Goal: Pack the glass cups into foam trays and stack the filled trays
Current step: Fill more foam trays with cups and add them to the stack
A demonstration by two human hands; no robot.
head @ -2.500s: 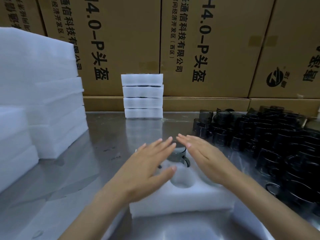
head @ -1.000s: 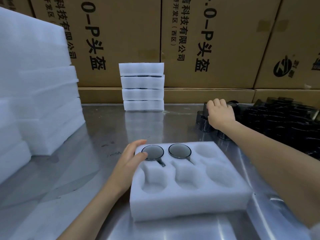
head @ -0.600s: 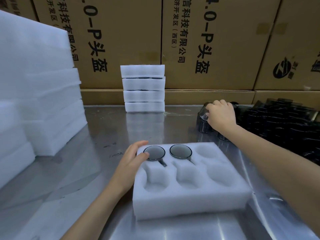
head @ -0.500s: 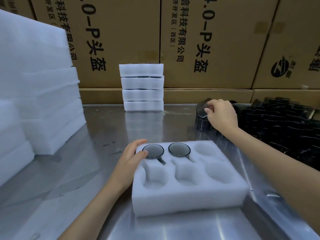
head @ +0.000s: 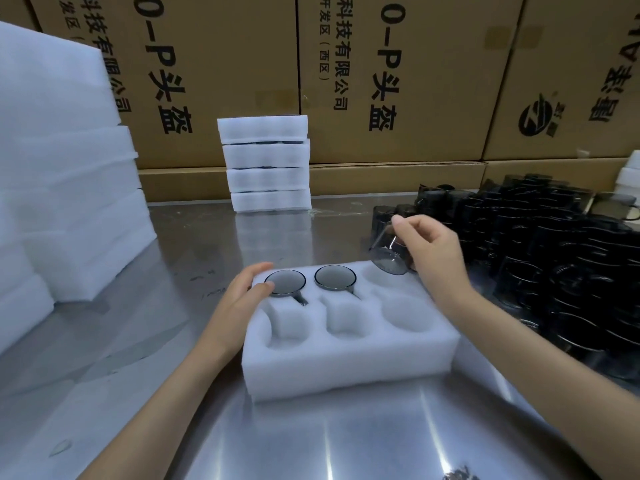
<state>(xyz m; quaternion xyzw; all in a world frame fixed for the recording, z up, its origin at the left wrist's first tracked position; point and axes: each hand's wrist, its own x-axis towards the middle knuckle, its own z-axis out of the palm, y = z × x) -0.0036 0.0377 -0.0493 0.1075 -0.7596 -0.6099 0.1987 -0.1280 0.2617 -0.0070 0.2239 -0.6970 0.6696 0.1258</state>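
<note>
Steel surface (head: 194, 258), cartons behind. Right hand (head: 433, 251) grips tilted cup (head: 389, 254) above tray (head: 346, 362) far-right pocket. Left hand (head: 242, 292), fingers relaxed, rests on tray's far-left corner.

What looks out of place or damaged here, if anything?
Nothing stands out. The foam tray sits flat with two cups seated in its far row; the right hand holds a third cup tilted over the next pocket, and the left hand steadies the tray.
</note>
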